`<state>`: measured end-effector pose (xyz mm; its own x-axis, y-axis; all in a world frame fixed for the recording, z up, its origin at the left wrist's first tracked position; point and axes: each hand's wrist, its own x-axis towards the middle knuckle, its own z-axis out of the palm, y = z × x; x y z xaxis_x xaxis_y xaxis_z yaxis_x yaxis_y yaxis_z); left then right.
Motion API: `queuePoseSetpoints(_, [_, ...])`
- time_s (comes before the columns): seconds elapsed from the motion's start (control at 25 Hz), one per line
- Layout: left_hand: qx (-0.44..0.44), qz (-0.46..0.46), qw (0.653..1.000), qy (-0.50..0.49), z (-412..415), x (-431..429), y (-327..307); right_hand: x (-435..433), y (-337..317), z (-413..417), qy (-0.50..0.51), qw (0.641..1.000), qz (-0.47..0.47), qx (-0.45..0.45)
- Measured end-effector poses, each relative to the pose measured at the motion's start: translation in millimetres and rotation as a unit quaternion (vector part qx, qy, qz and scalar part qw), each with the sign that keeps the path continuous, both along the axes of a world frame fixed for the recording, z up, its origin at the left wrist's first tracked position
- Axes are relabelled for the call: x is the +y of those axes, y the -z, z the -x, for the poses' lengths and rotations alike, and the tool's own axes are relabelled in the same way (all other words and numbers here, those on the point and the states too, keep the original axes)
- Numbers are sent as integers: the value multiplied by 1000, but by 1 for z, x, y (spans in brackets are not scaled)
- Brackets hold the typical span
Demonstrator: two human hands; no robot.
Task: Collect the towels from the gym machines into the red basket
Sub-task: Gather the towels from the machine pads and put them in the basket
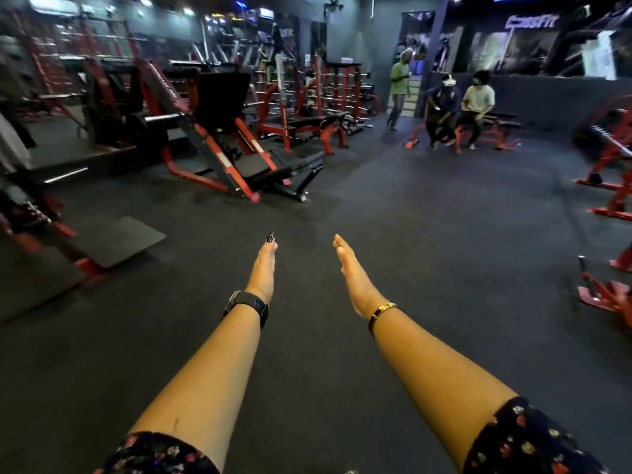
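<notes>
Both my arms reach straight out in front of me over the dark rubber floor (393, 200). My left hand (265, 268) is flat, seen edge-on, with dark nail polish and a black watch at the wrist; it holds nothing. My right hand (352, 271) is also flat and empty, fingers straight, a gold bracelet at the wrist. The palms face each other about a hand's width apart. No towel and no red basket can be seen in this view.
Red and black gym machines fill the left: a leg press (225, 138) and benches (307, 128) behind it. More red machine frames (612, 196) stand at the right edge. Two people sit on a bench (458, 111) at the back right; another person (398, 87) walks by a doorway.
</notes>
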<state>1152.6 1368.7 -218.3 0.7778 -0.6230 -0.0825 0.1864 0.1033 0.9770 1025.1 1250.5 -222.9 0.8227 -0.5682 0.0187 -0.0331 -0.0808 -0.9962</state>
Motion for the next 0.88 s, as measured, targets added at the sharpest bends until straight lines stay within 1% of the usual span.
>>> queuePoseSetpoints(0.36, [-2,12,996,-88,-209,-158,-22,-188,-22,-232,-84,996,-2,0])
queuePoseSetpoints(0.6, [5,32,988,-154,-340,-225,-18,-262,-28,-368,-117,993,-3,-8])
queuePoseSetpoints(0.68, [4,31,987,-158,-390,-245,-13,-285,-24,-422,-132,991,-2,-2])
queuePoseSetpoints(0.88, [6,9,985,-175,-549,-297,-12,-359,-30,-591,-146,989,5,-11])
